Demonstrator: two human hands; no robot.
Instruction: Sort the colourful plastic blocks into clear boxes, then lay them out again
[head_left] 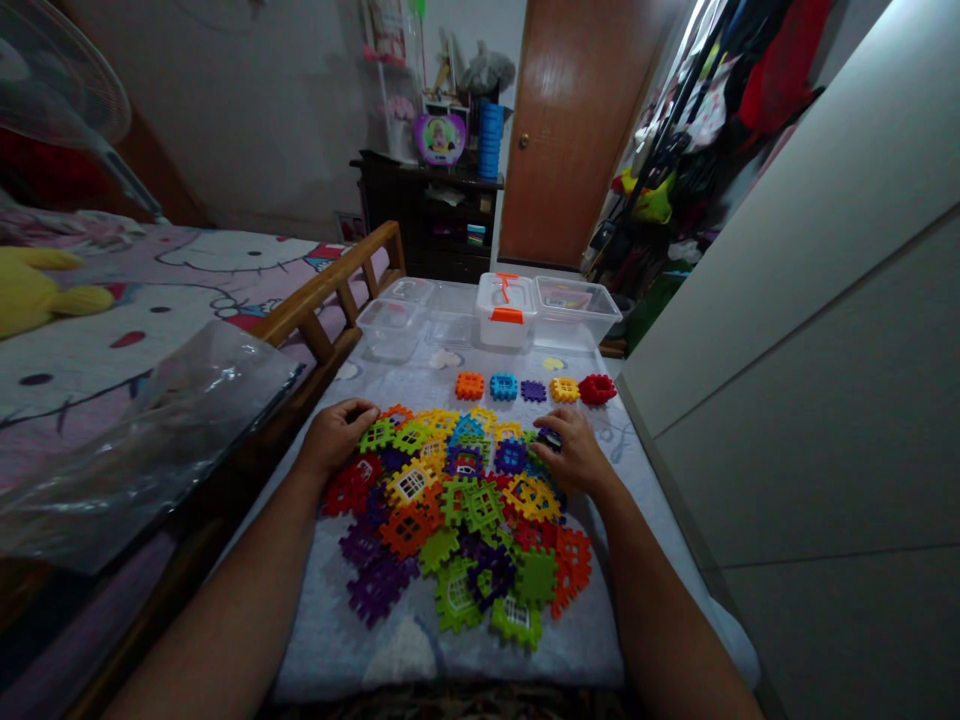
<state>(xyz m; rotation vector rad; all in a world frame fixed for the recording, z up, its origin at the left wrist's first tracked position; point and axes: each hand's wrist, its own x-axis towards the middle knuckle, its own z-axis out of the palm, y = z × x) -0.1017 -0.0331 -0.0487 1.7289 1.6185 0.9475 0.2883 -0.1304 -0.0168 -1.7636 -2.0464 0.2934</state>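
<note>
A loose pile of plastic interlocking building tiles (pixel 480 505) in green, yellow, orange, red, purple and blue lies on the cloth-covered table. Many tiles have window-like cutouts. My left hand (pixel 337 437) rests at the pile's far left edge, its fingertips beside a green tile (pixel 376 435); no tile shows in its grasp. On the far right side of the pile, my right hand (pixel 576 450) has thumb and fingers around a dark purple tile (pixel 550 438). Beyond the pile, orange (pixel 469 386), blue (pixel 503 387), purple (pixel 533 391), yellow (pixel 564 390) and red (pixel 597 389) pieces stand in a row.
At the table's far end are clear plastic bins (pixel 574 312) and a lidded box with orange clasps (pixel 507 312). A wooden bed rail (pixel 322 290) runs along the left, with a plastic bag (pixel 165 440) on the bed. A pale cabinet (pixel 810 380) borders the right.
</note>
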